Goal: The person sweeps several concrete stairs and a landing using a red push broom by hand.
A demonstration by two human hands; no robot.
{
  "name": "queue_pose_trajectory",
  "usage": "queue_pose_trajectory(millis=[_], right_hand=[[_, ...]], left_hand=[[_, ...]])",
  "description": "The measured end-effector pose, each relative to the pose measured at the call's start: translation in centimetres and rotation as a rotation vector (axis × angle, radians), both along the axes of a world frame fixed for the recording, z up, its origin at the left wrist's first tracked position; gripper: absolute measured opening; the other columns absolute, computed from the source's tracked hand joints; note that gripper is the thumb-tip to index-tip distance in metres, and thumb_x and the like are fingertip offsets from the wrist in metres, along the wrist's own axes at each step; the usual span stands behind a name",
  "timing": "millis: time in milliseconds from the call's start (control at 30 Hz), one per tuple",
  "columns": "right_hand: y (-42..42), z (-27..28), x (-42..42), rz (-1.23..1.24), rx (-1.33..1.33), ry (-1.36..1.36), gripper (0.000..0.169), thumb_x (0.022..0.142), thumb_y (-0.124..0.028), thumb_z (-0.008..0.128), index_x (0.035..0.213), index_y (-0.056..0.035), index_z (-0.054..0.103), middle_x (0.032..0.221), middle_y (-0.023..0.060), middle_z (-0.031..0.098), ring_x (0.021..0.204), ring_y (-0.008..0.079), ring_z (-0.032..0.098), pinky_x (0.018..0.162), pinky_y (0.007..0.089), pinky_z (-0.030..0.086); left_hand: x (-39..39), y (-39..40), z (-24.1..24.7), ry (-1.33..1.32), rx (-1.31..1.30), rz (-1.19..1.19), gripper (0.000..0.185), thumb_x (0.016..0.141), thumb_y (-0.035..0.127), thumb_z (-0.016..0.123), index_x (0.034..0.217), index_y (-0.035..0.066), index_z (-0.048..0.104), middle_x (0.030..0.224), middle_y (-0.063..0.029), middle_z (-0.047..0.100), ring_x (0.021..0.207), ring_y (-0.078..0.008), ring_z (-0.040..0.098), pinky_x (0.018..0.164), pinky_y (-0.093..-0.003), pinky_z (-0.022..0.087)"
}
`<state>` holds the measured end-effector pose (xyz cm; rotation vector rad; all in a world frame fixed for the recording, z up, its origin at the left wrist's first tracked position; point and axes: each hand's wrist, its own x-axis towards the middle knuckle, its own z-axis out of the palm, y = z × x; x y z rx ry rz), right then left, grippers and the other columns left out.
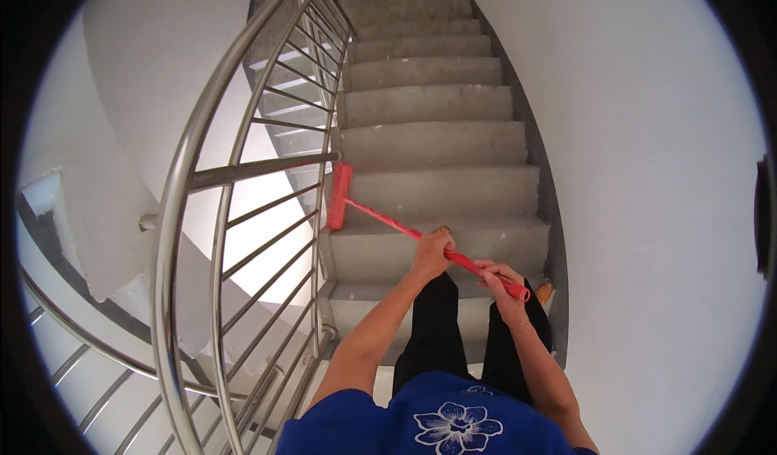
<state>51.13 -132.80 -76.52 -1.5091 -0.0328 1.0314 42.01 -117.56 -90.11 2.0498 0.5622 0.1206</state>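
Note:
A red broom [383,218] slants across the concrete stairs [434,145] in front of me. My left hand [433,252] is wrapped around the middle of its handle. Lower down, my right hand [502,288] holds the handle near its end, which points toward my right leg. The red broom head [340,196] is at the left side of a step, right by the foot of the metal railing. Its bristles face left, toward the railing; whether they touch a post I cannot tell.
A stainless steel railing [176,212] with several bars runs along my left, beside an open stairwell. On the right stands a white wall [643,182] with a dark skirting band [534,145]. My shoes [544,293] are on different steps.

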Motion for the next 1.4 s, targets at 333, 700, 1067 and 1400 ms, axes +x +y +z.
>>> queue_pose_trajectory(millis=[333, 700, 1067, 1400], right_hand=[[-3.4, 7.4, 7.3, 0.039, -0.132, -0.191, 0.005, 0.086, -0.001, 0.059, 0.088, 0.002, 0.062, 0.103, 0.0117, 0.063, 0.086, 0.0159, 0.061, 0.075, 0.0266, 0.051], [-15.0, 15.3, 17.0, 0.115, -0.26, -0.609, 0.004, 0.081, 0.0, 0.061, 0.084, 0.0017, 0.062, 0.092, 0.0096, 0.065, 0.077, 0.0142, 0.059, 0.069, 0.0266, 0.048], [-24.1, 8.0, 21.9, -0.318, -0.176, -0.146, 0.011, 0.087, -0.01, 0.061, 0.086, 0.0011, 0.064, 0.093, 0.0075, 0.066, 0.072, 0.0116, 0.06, 0.068, 0.0243, 0.05], [-27.0, 11.2, 30.0, -0.214, -0.24, -0.33, 0.011, 0.085, -0.004, 0.058, 0.086, 0.0031, 0.065, 0.087, 0.0069, 0.065, 0.072, 0.0103, 0.058, 0.067, 0.0239, 0.048]], left_hand=[[9.0, -8.2, 2.0, 0.012, 0.007, -0.072, 0.022, 0.076, 0.027, 0.068, 0.069, 0.007, 0.061, 0.068, -0.0116, 0.059, 0.075, -0.032, 0.058, 0.067, -0.0426, 0.042], [22.9, -19.4, 11.9, -0.066, -0.221, -0.244, 0.024, 0.08, 0.026, 0.064, 0.067, 0.005, 0.062, 0.071, -0.0107, 0.063, 0.077, -0.03, 0.061, 0.076, -0.0425, 0.042], [26.0, -29.1, 4.1, 0.061, 0.051, 0.005, 0.016, 0.075, 0.021, 0.07, 0.084, 0.009, 0.065, 0.08, -0.0111, 0.064, 0.083, -0.0323, 0.061, 0.075, -0.0428, 0.046], [34.9, -34.4, 5.7, 0.058, -0.129, -0.041, 0.021, 0.08, 0.027, 0.068, 0.083, 0.007, 0.063, 0.081, -0.0136, 0.061, 0.083, -0.0331, 0.06, 0.071, -0.0429, 0.048]])
